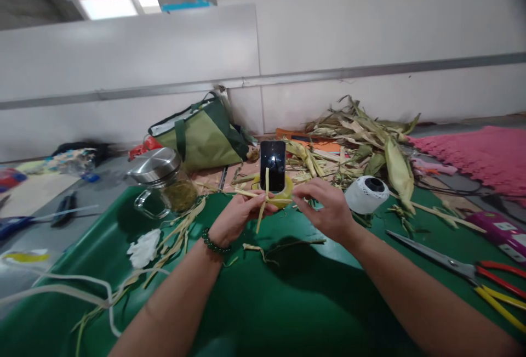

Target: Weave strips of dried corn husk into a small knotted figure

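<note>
A small cross of pale yellow-green corn husk strips (267,199) is pinched between the thumb and fingers of my left hand (238,215), which wears a green bead bracelet. One strip stands upright and others lie across it. Just to the right, my right hand (327,209) hovers with curled fingers drawn toward the thumb, close to the strips' right end. Whatever those fingertips hold, if anything, is too small to make out. Behind the cross, a black phone (273,165) leans upright by a roll of yellow tape (287,187). A thin dry husk scrap (267,253) lies below my hands.
On the green mat (255,313), a lidded glass jar (164,181) stands left with crumpled white tissue (143,248). To the right are a white roll (367,194), large scissors (452,262) and a husk pile (361,132). A green bag (201,137) rests against the wall.
</note>
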Tool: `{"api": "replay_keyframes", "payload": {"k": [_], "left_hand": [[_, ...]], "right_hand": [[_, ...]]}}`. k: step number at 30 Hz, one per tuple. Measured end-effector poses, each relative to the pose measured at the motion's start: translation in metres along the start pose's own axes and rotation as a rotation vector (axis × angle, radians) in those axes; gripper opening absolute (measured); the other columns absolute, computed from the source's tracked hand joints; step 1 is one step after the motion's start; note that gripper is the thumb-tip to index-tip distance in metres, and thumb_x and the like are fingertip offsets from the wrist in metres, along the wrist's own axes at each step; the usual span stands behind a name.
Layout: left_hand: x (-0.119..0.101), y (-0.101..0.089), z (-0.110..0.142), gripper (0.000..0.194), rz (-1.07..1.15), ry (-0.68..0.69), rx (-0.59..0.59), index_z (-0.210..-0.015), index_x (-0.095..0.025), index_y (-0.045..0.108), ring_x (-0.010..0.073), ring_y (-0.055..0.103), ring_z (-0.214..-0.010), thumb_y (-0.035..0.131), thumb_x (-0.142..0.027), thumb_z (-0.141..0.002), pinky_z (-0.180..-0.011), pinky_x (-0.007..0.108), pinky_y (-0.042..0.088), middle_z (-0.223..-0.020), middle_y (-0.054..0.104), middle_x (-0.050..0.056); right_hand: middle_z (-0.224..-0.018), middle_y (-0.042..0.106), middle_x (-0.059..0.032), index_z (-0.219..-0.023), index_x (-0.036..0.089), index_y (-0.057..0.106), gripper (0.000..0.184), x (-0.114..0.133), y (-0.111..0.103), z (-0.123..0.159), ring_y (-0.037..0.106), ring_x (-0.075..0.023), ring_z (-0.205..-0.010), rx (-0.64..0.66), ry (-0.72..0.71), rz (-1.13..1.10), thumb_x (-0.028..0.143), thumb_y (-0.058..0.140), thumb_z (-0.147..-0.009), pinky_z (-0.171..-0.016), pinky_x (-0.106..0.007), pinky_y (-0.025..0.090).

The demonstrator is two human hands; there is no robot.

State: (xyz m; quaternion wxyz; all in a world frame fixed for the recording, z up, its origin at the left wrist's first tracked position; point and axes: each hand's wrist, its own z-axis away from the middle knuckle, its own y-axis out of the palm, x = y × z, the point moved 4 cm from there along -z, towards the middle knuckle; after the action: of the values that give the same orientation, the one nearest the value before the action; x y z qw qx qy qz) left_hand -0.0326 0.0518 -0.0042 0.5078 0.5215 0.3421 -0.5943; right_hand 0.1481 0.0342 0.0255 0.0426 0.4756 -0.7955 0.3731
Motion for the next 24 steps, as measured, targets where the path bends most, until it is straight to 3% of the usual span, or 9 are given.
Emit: {"api": "replay_keyframes", "payload": {"k": [5,9,12,16,19,21,24], "left_hand": [[0.002,0.017,0.003,0.043,0.002,0.072,0.077,-0.084,-0.012,0.068,0.0139,0.059,-0.067,0.071,-0.052,-0.067,-0.065,0.025,0.045,-0.073,0.068,0.005],[0.007,0.028,0.005,0.043,-0.091,0.096,0.13,-0.073,-0.011,0.066,0.0117,0.053,-0.063,0.067,-0.054,-0.071,-0.058,0.023,0.041,-0.067,0.062,0.003],[0.008,0.028,0.006,0.042,-0.103,0.08,0.124,-0.077,-0.012,0.065,0.0125,0.055,-0.067,0.065,-0.054,-0.073,-0.061,0.024,0.043,-0.076,0.064,0.005],[0.003,0.021,0.008,0.045,-0.082,0.093,0.004,-0.101,-0.014,0.061,0.015,0.06,-0.078,0.07,-0.046,-0.071,-0.072,0.027,0.046,-0.087,0.067,0.005],[-0.001,0.016,0.007,0.043,-0.064,0.183,-0.086,-0.1,-0.015,0.058,0.0148,0.061,-0.074,0.071,-0.042,-0.069,-0.072,0.027,0.047,-0.078,0.066,0.002],[-0.001,0.015,0.005,0.04,-0.074,0.205,-0.084,-0.093,-0.014,0.061,0.0147,0.061,-0.069,0.073,-0.042,-0.067,-0.07,0.028,0.047,-0.072,0.065,0.002],[0.003,0.017,0.003,0.04,-0.13,0.191,-0.042,-0.09,-0.012,0.066,0.0159,0.06,-0.071,0.069,-0.047,-0.07,-0.07,0.028,0.047,-0.071,0.065,0.004]], "right_hand": [[-0.08,0.062,-0.0077,-0.103,0.019,0.066,0.03,0.04,0.032,0.017,0.057,-0.0189,-0.079,0.248,-0.477,0.259,0.01,0.042,-0.088,-0.072,-0.03,0.05],[-0.086,0.065,-0.0134,-0.088,0.013,0.066,0.026,0.041,0.045,0.021,0.059,-0.022,-0.09,0.271,-0.49,0.297,0.012,0.041,-0.091,-0.081,-0.034,0.052],[-0.083,0.068,-0.011,-0.082,0.015,0.066,0.023,0.03,0.039,0.019,0.063,-0.0195,-0.085,0.175,-0.301,0.021,0.019,0.045,-0.092,-0.079,-0.032,0.053],[-0.081,0.072,-0.0061,-0.086,0.018,0.067,0.015,0.007,0.036,0.016,0.068,-0.016,-0.07,0.119,0.24,-0.417,0.028,0.057,-0.087,-0.065,-0.028,0.055],[-0.075,0.073,-0.0046,-0.082,0.017,0.067,0.021,-0.002,0.041,0.016,0.067,-0.0145,-0.06,0.137,0.579,-0.733,0.037,0.065,-0.078,-0.058,-0.027,0.055],[-0.068,0.072,-0.0031,-0.075,0.016,0.067,0.026,-0.003,0.041,0.015,0.064,-0.013,-0.054,0.115,0.667,-0.835,0.041,0.072,-0.07,-0.054,-0.026,0.054],[-0.059,0.068,-0.001,-0.067,0.017,0.07,0.024,-0.003,0.035,0.012,0.059,-0.0101,-0.049,0.058,0.678,-0.838,0.039,0.078,-0.062,-0.049,-0.023,0.051]]}}
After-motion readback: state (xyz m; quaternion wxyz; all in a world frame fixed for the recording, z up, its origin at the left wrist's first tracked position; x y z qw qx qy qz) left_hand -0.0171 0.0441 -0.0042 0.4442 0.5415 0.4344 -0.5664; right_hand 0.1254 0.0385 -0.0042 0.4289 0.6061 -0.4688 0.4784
